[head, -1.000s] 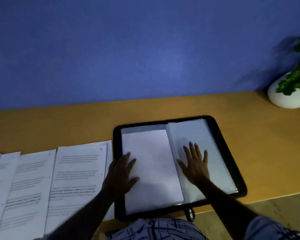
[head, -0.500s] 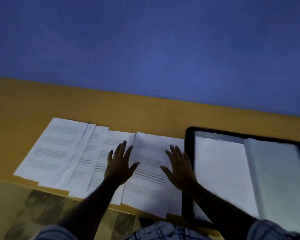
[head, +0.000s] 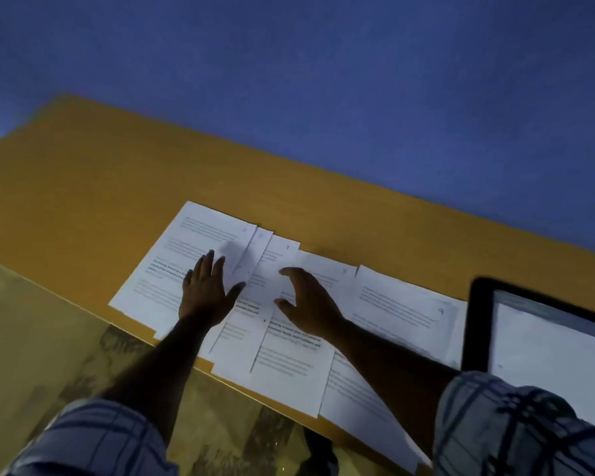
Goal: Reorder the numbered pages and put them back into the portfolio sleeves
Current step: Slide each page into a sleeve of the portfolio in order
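Left hand lies flat, fingers spread, on the leftmost of the numbered pages fanned overlapping along the table edge; right hand is loosely arched over the middle sheets, perhaps touching, gripping nothing. Open portfolio sits just right. Thin, limp, slippery paper: I'd slide one free, then pinch an overhanging corner.

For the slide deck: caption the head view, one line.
Left hand and right hand over fanned printed pages along the wooden table edge; open black portfolio at right.

Orange table carries overlapping printed pages; black portfolio beside.
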Tool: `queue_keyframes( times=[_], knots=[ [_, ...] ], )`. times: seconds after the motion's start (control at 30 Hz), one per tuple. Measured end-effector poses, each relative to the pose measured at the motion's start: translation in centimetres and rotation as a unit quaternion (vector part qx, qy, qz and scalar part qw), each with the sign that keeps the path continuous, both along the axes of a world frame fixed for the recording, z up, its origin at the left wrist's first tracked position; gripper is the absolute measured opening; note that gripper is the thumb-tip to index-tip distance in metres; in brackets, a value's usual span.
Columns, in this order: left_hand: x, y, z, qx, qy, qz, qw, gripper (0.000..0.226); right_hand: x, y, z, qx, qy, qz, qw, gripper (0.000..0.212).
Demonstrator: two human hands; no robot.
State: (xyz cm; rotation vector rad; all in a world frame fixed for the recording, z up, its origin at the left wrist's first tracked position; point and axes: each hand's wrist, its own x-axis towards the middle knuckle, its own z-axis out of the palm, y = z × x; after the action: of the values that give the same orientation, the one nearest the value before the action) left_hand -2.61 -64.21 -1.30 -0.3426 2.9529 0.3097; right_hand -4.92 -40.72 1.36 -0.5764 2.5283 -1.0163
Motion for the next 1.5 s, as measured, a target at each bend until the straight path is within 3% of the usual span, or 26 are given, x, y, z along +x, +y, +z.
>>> queue_keyframes(
  times=[0.1, 0.27, 0.47, 0.6, 0.67, 0.83, 0.93, 1.1, 1.27, 1.33, 1.5],
  knots=[
    [-1.5, -2.9, -0.2, 0.012, -0.009, 0.019, 1.000, 0.082, -2.1, -3.7, 0.3, -0.066, -0.108, -0.072, 0.989, 0.050],
    [-2.7, -5.4, -1.5, -0.008, -0.034, 0.005, 0.999, 0.082, -5.7, -9.7, -0.7, -0.152, -0.275, -0.202, 0.928, 0.052],
    [-2.4, -5.4, -2.6, -0.002, -0.036, 0.001, 0.999, 0.083, -6.8, -14.4, -1.7, -0.172, -0.323, -0.347, 0.863, 0.059],
    [-2.3, -4.9, -2.5, -0.003, -0.027, 0.013, 1.000, 0.082, -6.9, -16.2, -2.1, -0.184, -0.318, -0.392, 0.843, 0.056],
    [-2.2, -4.9, -2.7, -0.006, -0.016, 0.009, 1.000, 0.082, -7.0, -16.7, -2.8, -0.171, -0.299, -0.384, 0.857, 0.045],
    [-2.4, -5.4, -3.1, -0.013, -0.013, -0.001, 1.000, 0.084, -7.0, -16.5, -3.4, -0.021, -0.186, -0.254, 0.949, 0.035],
    [-2.6, -5.2, -2.8, -0.018, -0.009, -0.009, 1.000, 0.082, -6.9, -16.4, -3.8, 0.015, -0.129, -0.225, 0.966, 0.024],
    [-2.8, -4.7, -1.2, 0.021, 0.014, 0.020, 0.999, 0.080, -7.2, -14.0, -2.8, -0.031, -0.129, -0.247, 0.960, 0.017],
    [-2.8, -3.6, 0.7, 0.054, 0.006, 0.030, 0.998, 0.082, -7.6, -7.3, -3.6, -0.140, -0.185, -0.253, 0.939, 0.016],
    [-2.9, -2.7, 1.4, 0.085, 0.012, 0.042, 0.995, 0.081, -7.1, -3.8, -1.5, -0.205, -0.221, -0.268, 0.915, 0.004],
    [-3.3, 1.7, 3.4, 0.231, 0.062, 0.097, 0.966, 0.085, -5.1, 6.3, 2.3, -0.255, -0.279, -0.299, 0.876, 0.011]
  ],
)
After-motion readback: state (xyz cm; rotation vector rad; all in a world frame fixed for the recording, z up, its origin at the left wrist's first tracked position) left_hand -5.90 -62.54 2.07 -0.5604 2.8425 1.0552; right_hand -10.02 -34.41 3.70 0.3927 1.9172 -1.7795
